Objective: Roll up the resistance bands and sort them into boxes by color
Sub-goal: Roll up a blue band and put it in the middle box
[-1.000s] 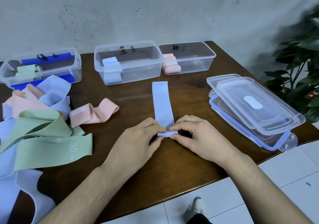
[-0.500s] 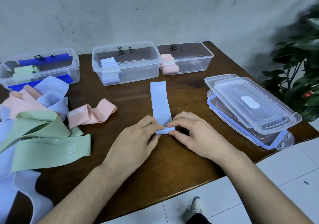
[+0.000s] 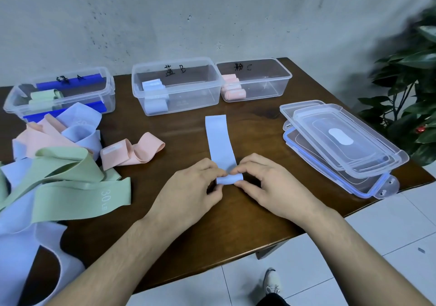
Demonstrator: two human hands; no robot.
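A light blue band [image 3: 219,140] lies flat on the brown table [image 3: 254,213], stretching away from me. Its near end is curled into a small roll. My left hand [image 3: 191,195] pinches the roll's left side and my right hand [image 3: 271,185] pinches its right side. At the back stand three clear boxes: the left box [image 3: 107,88] with green rolls, the middle box [image 3: 198,93] with light blue rolls, and the right box [image 3: 271,86] with pink rolls. A pile of loose green bands [image 3: 70,187], pink bands [image 3: 134,152] and light blue bands [image 3: 80,128] lies at the left.
Stacked clear lids [image 3: 339,145] lie at the table's right side, near its edge. A leafy plant [image 3: 410,88] stands beyond the right edge. White floor tiles and my shoe [image 3: 271,282] show below the table's front edge.
The roll at the band's near end has grown a little thicker and both hands have crept slightly away from me with it. The flat part of the band is shorter.
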